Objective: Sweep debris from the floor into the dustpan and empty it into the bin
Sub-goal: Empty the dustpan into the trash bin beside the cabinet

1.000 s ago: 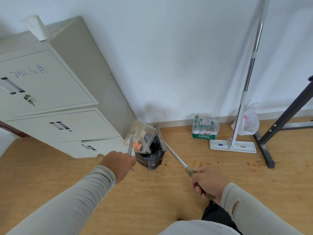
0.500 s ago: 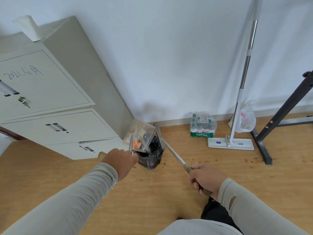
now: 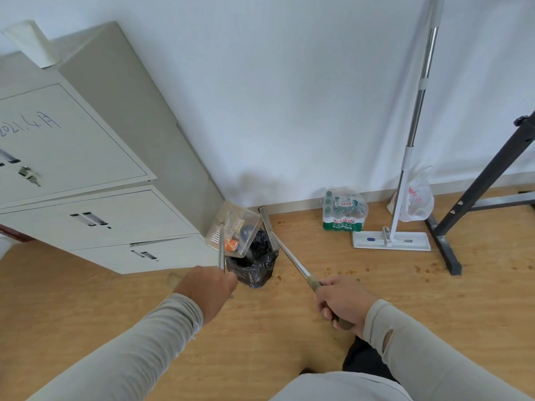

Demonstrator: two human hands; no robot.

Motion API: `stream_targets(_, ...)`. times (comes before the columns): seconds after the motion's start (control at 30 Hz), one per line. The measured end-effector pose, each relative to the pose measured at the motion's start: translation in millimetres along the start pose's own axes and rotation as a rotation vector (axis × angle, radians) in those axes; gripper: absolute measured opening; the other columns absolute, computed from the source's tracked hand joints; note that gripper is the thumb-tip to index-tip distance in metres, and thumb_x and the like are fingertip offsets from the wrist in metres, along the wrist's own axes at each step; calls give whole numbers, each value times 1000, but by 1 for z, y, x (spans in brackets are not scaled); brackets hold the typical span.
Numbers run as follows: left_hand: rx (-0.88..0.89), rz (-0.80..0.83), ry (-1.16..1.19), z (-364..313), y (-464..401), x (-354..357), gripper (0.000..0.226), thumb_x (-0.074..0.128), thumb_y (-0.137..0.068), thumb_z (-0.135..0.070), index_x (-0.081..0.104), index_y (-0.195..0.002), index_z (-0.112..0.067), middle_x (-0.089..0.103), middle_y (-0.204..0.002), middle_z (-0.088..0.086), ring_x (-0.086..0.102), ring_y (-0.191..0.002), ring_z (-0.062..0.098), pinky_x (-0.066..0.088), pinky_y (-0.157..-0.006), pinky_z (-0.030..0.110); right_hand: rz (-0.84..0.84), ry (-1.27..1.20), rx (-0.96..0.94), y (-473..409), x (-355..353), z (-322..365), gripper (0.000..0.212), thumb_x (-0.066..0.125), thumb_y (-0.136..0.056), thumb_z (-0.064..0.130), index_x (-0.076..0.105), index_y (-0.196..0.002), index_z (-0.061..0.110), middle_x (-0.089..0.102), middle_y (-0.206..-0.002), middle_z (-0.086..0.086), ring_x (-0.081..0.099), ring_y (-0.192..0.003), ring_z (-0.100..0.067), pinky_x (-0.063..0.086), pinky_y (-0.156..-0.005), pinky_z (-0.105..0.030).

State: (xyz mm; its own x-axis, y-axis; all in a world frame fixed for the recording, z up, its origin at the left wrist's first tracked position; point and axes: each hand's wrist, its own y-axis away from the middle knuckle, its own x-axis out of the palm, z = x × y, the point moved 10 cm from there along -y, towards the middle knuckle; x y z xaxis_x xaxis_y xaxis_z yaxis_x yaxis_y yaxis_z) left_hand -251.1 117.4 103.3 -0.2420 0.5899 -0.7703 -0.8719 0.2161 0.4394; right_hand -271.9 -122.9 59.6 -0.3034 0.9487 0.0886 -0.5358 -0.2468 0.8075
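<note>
From the head camera, the left hand (image 3: 207,289) is curled round the metal handle of a clear plastic dustpan (image 3: 233,228); the dustpan is tipped over the mouth of a small bin lined with a black bag (image 3: 254,263), and an orange scrap and some darker bits show inside the pan through its clear wall; the bin stands on the wooden floor (image 3: 289,328) just beside the corner of a grey metal filing cabinet (image 3: 95,204), close to the white wall; the right hand (image 3: 343,303) grips the padded end of a broom handle (image 3: 291,260), whose shaft runs up and away to a narrow head resting at the skirting board just right of the bin; small brown crumbs (image 3: 344,270) lie scattered on the floor to the right of the bin, with more further right near a black metal stand (image 3: 477,192); against the wall sit a shrink-wrapped pack of water bottles (image 3: 343,212), a flat white mop (image 3: 390,241) with its pole leaning upright, and a white plastic bag (image 3: 418,198) behind the pole; a roll of white paper (image 3: 29,41) rests on top of the cabinet.
</note>
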Motion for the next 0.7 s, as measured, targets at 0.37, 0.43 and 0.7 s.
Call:
stream_targets(0.37, -4, -27, 16, 4, -4, -4, 17, 46, -93, -7, 52, -106, -17, 60, -81, 2, 61, -72, 26, 42, -62, 36, 11, 10, -24, -1, 2, 8, 18, 46, -90, -3, 60, -87, 7, 49, -66, -9, 43, -46, -12, 33, -43, -22)
stream_targets(0.43, -4, -34, 0, 5, -3, -8, 21, 46, -91, -4, 53, -105, -18, 55, -77, 1, 57, -66, 25, 38, -60, 34, 8, 6, -27, -2, 1, 8, 17, 46, -90, -3, 60, -90, 7, 49, -69, -10, 44, -47, -12, 33, -43, -22)
stream_targets(0.7, -38, -64, 38, 3, -6, -14, 18, 47, -96, -16, 55, -112, -22, 67, -89, 2, 65, -75, 26, 38, -63, 35, -13, 10, -13, -3, 7, 10, 20, 48, -91, 1, 66, -96, 7, 53, -71, -9, 45, -49, -12, 35, -45, -23)
